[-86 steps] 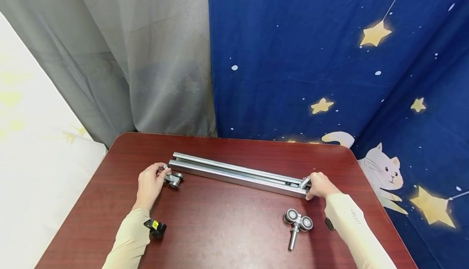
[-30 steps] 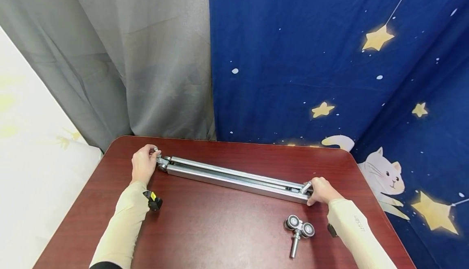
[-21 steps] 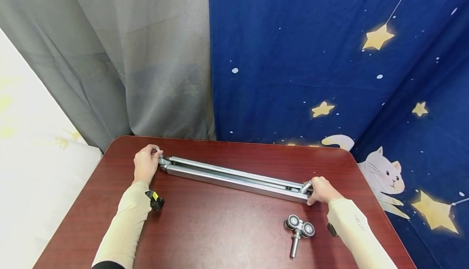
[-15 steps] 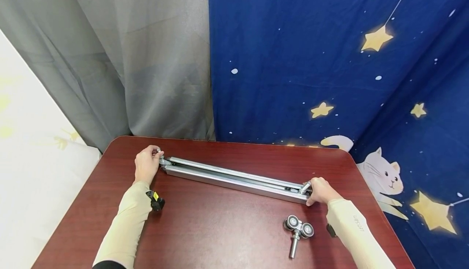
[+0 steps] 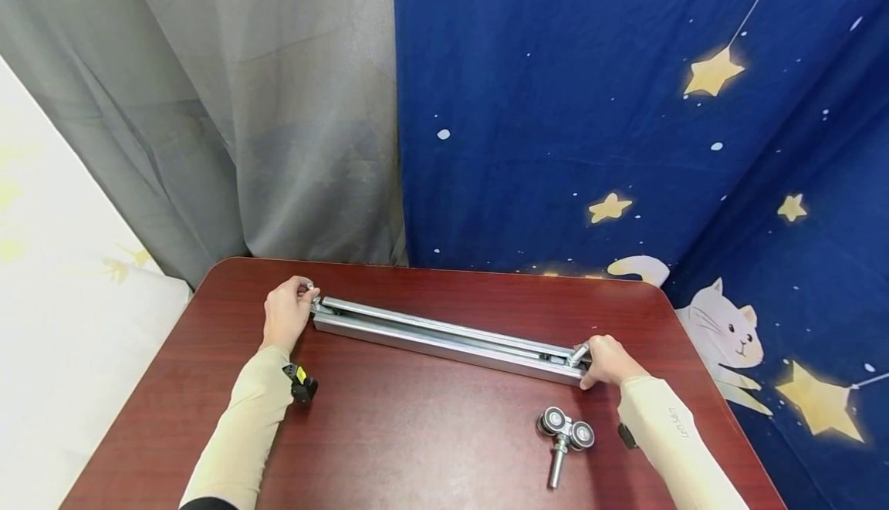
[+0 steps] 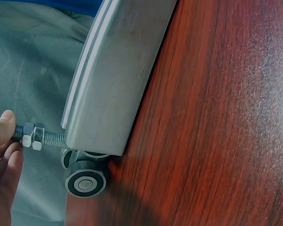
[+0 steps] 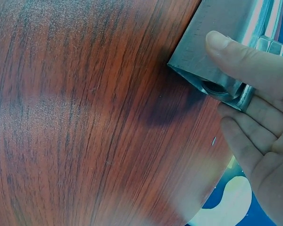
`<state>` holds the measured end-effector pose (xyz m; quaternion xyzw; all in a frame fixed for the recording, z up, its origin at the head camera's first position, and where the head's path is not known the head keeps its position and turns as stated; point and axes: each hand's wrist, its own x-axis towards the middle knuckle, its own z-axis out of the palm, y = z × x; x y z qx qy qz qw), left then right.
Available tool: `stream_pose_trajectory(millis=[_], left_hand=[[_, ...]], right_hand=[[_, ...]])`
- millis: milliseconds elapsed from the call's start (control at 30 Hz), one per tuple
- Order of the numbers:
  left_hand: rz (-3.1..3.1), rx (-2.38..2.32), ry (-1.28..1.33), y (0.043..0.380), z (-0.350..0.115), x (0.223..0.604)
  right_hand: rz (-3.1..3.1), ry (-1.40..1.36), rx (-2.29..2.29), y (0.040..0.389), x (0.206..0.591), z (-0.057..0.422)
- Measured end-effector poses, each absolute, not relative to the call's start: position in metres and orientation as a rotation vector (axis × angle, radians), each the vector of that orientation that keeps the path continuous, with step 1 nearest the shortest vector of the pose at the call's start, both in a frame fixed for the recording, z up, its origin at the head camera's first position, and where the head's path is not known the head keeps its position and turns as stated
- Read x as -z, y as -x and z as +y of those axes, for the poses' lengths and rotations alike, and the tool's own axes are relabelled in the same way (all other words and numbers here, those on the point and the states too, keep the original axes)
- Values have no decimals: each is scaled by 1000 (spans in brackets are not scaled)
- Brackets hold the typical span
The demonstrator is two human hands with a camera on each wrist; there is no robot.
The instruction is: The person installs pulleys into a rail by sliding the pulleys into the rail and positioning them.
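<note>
A slotted metal rail [image 5: 444, 342] lies slantwise across the table. At its left end, my left hand [image 5: 288, 314] pinches the threaded bolt [image 6: 52, 138] of a roller trolley [image 6: 85, 182]. The trolley's front wheels are partly hidden in the rail's mouth, while a rear wheel shows outside it in the left wrist view. My right hand [image 5: 608, 360] grips the rail's right end, thumb on the side wall and fingers round the far side. Close to that hand, another trolley's bolt [image 5: 578, 354] sticks up from the slot.
A third roller trolley [image 5: 566, 431] lies on the red-brown table [image 5: 417, 433] in front of the rail's right end, its bolt toward me. Grey and blue star-patterned curtains [image 5: 556, 109] hang behind the table's far edge.
My left hand has brought the trolley from the table beside the rail round to its left end, then moved right, bringing its front wheels into the mouth. The right hand keeps its hold.
</note>
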<state>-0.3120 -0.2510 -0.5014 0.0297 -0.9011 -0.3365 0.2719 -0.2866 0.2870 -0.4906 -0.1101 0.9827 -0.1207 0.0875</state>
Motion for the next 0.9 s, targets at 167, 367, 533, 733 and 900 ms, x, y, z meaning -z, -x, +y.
stream_pose_trajectory(millis=[167, 367, 533, 733, 900], left_hand=[[-2440, 913, -73, 311, -246, 501], [-2455, 918, -72, 309, -244, 499], [-2451, 922, -62, 307, -241, 497], [-2454, 932, -44, 306, -238, 497], [-2463, 940, -32, 306, -232, 498]], right_hand=[[2931, 332, 360, 287, 491, 287], [2920, 314, 350, 287, 489, 287], [2919, 297, 350, 286, 488, 286], [2918, 307, 361, 286, 490, 286], [2911, 316, 366, 287, 490, 286]])
